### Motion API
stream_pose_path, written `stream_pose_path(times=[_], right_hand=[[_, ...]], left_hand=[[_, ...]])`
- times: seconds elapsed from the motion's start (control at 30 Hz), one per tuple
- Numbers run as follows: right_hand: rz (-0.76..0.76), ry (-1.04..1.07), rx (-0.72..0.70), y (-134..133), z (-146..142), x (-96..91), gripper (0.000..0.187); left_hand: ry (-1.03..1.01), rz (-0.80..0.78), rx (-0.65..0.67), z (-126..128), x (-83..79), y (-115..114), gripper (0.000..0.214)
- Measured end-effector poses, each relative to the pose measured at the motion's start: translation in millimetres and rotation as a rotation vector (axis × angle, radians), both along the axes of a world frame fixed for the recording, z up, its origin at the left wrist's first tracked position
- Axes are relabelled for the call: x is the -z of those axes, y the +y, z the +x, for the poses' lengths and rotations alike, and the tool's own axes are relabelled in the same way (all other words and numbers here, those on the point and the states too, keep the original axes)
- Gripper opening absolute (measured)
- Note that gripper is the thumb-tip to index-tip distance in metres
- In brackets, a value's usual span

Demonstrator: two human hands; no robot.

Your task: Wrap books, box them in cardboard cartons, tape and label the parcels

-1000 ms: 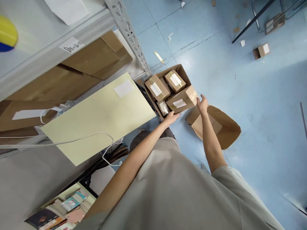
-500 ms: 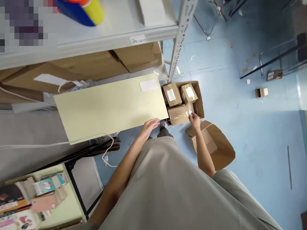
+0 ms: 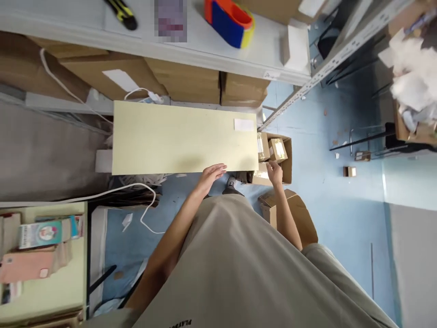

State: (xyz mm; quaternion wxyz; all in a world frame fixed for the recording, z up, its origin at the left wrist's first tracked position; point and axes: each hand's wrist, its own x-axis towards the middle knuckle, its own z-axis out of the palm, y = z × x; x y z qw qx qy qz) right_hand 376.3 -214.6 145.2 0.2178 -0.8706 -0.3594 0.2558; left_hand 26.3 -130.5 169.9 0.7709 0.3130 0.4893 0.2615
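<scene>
My left hand (image 3: pixel 212 177) is open, its fingers stretched out side by side at the front edge of a pale yellow tabletop (image 3: pixel 177 141). A white label (image 3: pixel 243 124) lies on that top near its right end. To the right, my right hand (image 3: pixel 276 174) is above an open cardboard carton (image 3: pixel 288 157), its fingers bent together; what they hold, if anything, is too small to make out. Inside the carton are small taped boxes (image 3: pixel 278 149) with pale labels, partly hidden by the tabletop.
Another open carton (image 3: pixel 302 218) stands on the blue floor near my right forearm. A shelf (image 3: pixel 218 57) with a tape roll holder (image 3: pixel 227 23) and a cutter knife (image 3: pixel 122 13) runs across the back. A white cable (image 3: pixel 146 200) loops at left, beside stacked books (image 3: pixel 41 234).
My view has turned and shifted, so the tabletop now lies nearly level and covers more of the carton. My right hand has lifted slightly from the small box; my left hand stays by the tabletop edge.
</scene>
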Motion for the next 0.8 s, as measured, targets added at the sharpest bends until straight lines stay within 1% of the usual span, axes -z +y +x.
stream_pose_path(times=[0.07, 0.13, 0.23, 0.33, 0.47, 0.6, 0.7, 0.8], right_hand=[[0.080, -0.004, -0.074, 11, -28, -16.9, 0.074], [0.188, 0.015, -0.137, 24, -63, -32.2, 0.080], [0.356, 0.064, -0.218, 45, -128, -49.7, 0.082], [0.421, 0.125, -0.350, 68, -202, -60.7, 0.073], [0.402, 0.224, -0.607, 100, -304, -67.5, 0.062], [0.340, 0.316, -0.914, 126, -401, -68.7, 0.058], [0.282, 0.377, -1.113, 139, -463, -67.4, 0.058], [0.212, 0.426, -1.266, 150, -520, -62.1, 0.059]], left_hand=[[-0.022, 0.020, -0.050, -22, -6.0, 4, 0.068], [-0.040, 0.062, -0.118, -49, -14.0, 7, 0.067], [-0.049, 0.134, -0.240, -96, -26.1, 7, 0.060], [-0.059, 0.221, -0.404, -147, -31.6, -2, 0.051], [-0.084, 0.311, -0.699, -218, -27.3, -21, 0.043], [-0.074, 0.306, -0.992, -285, -20.8, -49, 0.045], [-0.034, 0.280, -1.185, -325, -19.2, -74, 0.048], [0.028, 0.231, -1.335, -356, -19.7, -99, 0.051]])
